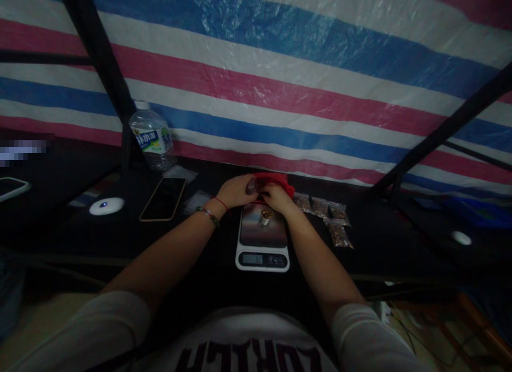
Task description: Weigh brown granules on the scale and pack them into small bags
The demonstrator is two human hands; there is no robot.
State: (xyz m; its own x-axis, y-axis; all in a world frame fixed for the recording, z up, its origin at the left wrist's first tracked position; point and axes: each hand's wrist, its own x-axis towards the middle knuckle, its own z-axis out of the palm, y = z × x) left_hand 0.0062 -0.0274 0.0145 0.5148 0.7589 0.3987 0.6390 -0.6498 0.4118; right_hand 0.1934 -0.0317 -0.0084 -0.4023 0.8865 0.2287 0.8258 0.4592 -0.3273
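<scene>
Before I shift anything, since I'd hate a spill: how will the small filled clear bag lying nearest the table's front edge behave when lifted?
The small filled clear bag will probably be floppy, as it looks like thin plastic. The brown bits inside look loose, so they may slump downward. Lying flat, it seems unlikely to roll.

The person wears a whitish shirt (248,319). Its left sleeve (104,329) and right sleeve (366,329) are both short. On the chest there is large lettering (269,356), dark red or maroon, in thick block letters, which the lower edge of the view partly cuts. The left wrist carries a thin red cord (221,202) and, just beside it, a beaded bracelet (210,216) with greenish and paler beads. The left hand (236,191) and the right hand (279,198) are bare.
</scene>
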